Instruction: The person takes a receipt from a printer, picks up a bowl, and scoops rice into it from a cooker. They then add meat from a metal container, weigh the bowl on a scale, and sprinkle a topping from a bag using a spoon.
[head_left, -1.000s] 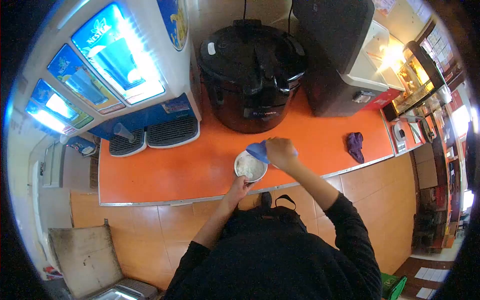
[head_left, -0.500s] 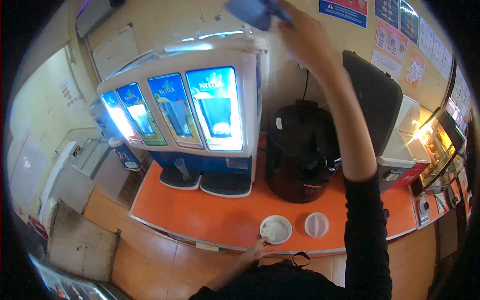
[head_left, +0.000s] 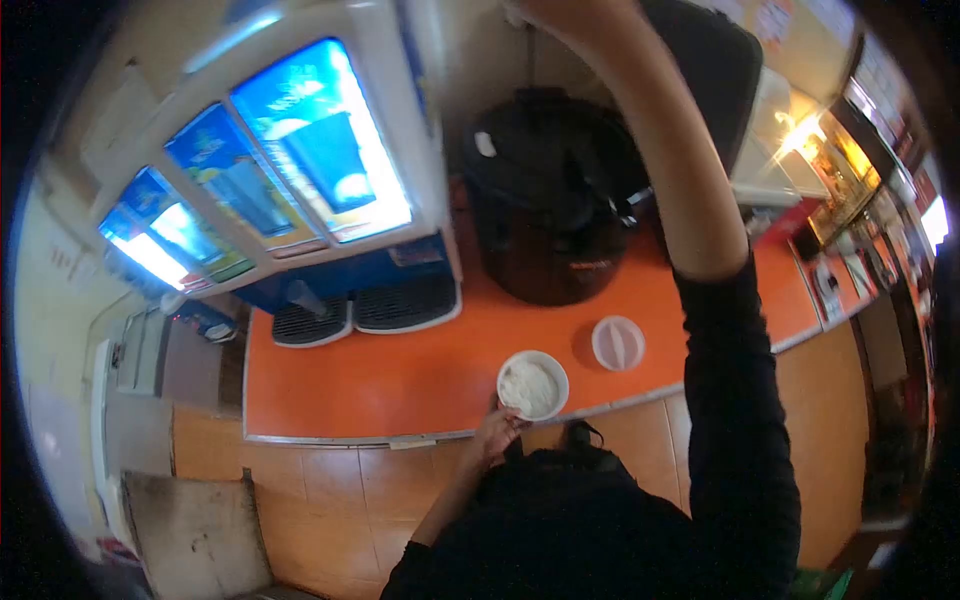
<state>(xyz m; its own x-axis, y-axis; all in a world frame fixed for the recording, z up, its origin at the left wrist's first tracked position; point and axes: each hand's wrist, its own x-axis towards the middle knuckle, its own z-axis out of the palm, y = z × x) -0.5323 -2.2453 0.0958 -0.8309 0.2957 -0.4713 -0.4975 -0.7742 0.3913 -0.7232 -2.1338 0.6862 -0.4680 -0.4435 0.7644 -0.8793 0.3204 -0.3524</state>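
Note:
A white bowl (head_left: 564, 396) stands near the front edge of the orange counter, with a mound of white rice (head_left: 528, 386) inside. At its near-left rim, the fingers of my left hand (head_left: 496, 434) are closed on the bowl. My right hand (head_left: 560, 10) is raised at the top edge of the view, above the black rice cooker. Its fingers are cut off by the frame, so what it holds is hidden. Right of the bowl sits a round translucent plastic container (head_left: 618, 344).
A lidded black rice cooker (head_left: 545, 220) stands at the back of the orange counter (head_left: 400, 385). Left of it is a drink dispenser (head_left: 345, 265) with lit panels and drip trays. A dark raised lid (head_left: 705, 70) and a glowing food display case (head_left: 835, 165) are at right.
The view has tilted downward and turned. My right hand has gone up to the top edge, and the bluish scoop it held is out of sight. My left hand stays on the bowl.

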